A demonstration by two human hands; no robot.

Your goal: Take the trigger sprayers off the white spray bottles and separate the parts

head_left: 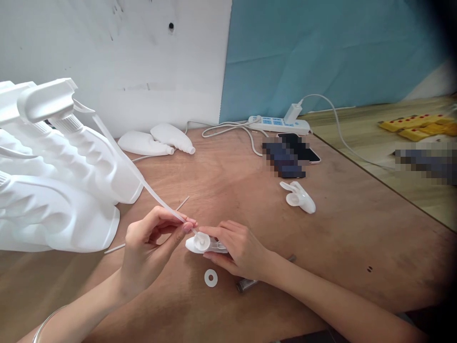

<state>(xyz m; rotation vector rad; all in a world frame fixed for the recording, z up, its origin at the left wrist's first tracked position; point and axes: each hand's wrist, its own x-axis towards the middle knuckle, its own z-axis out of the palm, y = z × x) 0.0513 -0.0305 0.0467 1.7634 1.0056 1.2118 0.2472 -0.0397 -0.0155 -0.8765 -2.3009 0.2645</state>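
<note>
My left hand (153, 243) pinches a thin white plastic tube (155, 194) near its lower end. That end reaches into the round collar of a white trigger spray head (194, 244), which lies on its side. My right hand (235, 245) is closed around the trigger side of the spray head, its fingers covering part of it. Just below, a flat white ring washer (211, 278) lies on the table. A second white spray head (300, 197) rests farther right. Partly under my right forearm is a dark pen-like object (248, 285).
Several white spray bottles (89, 209) crowd the left side. Two white bottles (171, 136) lie against the wall. A power strip (280, 125) with a charger and cable stands at the back, near a phone (303, 148). Thin white sticks (183, 203) lie on the wooden table (339, 247).
</note>
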